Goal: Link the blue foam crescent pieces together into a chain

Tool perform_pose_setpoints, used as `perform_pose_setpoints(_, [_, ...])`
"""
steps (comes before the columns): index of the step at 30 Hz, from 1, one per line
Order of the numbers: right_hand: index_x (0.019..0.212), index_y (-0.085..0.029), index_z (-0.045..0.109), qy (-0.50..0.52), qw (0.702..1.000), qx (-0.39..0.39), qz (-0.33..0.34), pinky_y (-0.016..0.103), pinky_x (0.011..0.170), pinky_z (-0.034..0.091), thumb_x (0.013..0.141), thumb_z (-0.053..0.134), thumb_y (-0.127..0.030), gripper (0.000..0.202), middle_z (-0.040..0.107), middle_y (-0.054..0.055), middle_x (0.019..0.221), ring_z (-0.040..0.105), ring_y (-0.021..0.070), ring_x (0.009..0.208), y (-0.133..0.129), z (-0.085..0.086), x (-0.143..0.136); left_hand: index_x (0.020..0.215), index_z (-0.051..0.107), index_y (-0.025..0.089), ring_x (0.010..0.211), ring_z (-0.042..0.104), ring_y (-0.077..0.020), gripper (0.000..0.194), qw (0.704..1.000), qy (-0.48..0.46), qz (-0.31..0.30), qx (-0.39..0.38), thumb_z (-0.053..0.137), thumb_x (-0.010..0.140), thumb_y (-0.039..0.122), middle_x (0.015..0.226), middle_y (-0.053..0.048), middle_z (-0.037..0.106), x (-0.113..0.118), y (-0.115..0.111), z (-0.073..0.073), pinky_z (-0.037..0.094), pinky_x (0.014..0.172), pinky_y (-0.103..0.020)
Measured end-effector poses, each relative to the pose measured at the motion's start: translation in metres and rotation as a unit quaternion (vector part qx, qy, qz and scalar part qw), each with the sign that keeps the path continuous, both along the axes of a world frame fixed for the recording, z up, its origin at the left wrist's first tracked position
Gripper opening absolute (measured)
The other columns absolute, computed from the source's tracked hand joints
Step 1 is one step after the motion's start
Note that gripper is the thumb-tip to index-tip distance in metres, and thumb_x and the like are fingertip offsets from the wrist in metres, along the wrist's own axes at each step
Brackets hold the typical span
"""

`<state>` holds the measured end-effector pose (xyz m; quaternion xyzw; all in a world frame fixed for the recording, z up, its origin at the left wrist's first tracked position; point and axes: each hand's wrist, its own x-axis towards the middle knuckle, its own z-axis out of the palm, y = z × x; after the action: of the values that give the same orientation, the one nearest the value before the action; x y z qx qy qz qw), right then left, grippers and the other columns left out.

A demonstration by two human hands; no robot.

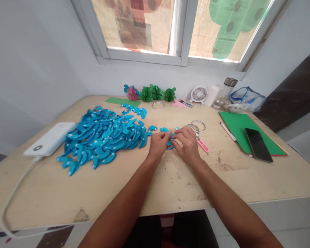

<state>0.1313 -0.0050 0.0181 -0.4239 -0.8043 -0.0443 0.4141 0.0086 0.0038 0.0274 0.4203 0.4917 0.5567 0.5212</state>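
My left hand (158, 144) is closed in a pinch at a blue paper piece (169, 147) over the middle of the table. From the other side the fingers of my right hand (187, 143) bend in and touch the same piece; their exact grip is partly hidden. A few more blue bits show just behind my fingertips. To the left lies a wide heap of curved blue paper pieces (105, 132), many with small white patches. Beside my right hand are a pink-handled tool (203, 145) and metal-looking rings (202, 126).
A white power bank (51, 137) with a cable lies left. Along the back stand green paper shapes (156, 92), a small fan (199, 94) and a bottle (226, 90). On the right, a phone (258, 144) and a pen (227, 131) lie by green sheets (237, 125).
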Motion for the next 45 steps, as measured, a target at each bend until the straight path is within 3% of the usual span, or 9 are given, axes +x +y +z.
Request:
perform_pose_setpoints(13, [0.074, -0.021, 0.061, 0.029, 0.999, 0.034, -0.026, 0.038, 0.075, 0.038, 0.084, 0.055, -0.023, 0.012, 0.063, 0.006, 0.086, 0.052, 0.0211, 0.087, 0.0, 0.003, 0.0, 0.044, 0.038, 0.016, 0.042, 0.029, -0.0047, 0.034, 1.0, 0.018, 0.008, 0.021, 0.059, 0.065, 0.033, 0.044, 0.005, 0.032, 0.0, 0.0, 0.0, 0.028, 0.036, -0.017])
perform_pose_setpoints(45, [0.08, -0.02, 0.059, 0.0, 1.0, -0.007, 0.003, 0.037, 0.075, 0.036, 0.084, 0.054, -0.023, 0.007, 0.063, 0.005, 0.087, 0.05, 0.0213, 0.089, 0.0, 0.0, 0.0, 0.048, 0.048, 0.014, 0.038, 0.042, -0.0065, 0.031, 1.0, -0.021, -0.004, -0.017, 0.064, 0.063, 0.036, 0.044, 0.004, 0.043, 0.0, 0.003, -0.01, 0.032, 0.036, -0.018])
